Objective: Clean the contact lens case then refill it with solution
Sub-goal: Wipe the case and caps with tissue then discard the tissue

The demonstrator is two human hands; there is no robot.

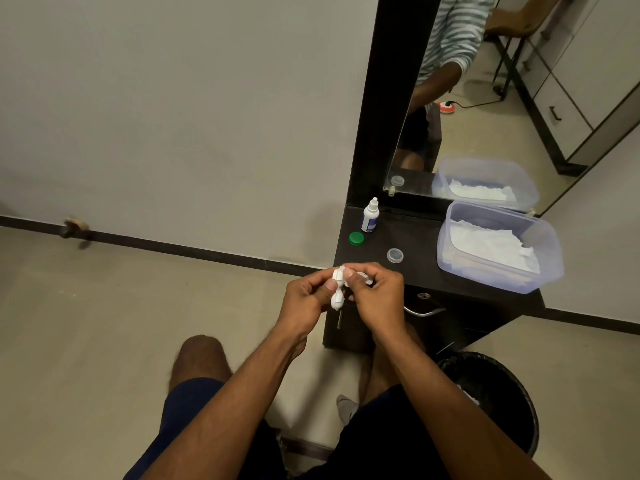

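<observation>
The case, both caps off, is held in front of the tabletop's near left corner: the left hand grips it, the right hand pinches a tissue against it. Wiping looks underway. Green cap and clear cap lie beyond, near the bottle; refilling and recapping seem left.

No legible text, brand, number or sign is present. The solution bottle, standing beyond the hands' grip on the dark counter, carries a blue label; its print is unreadable.
</observation>
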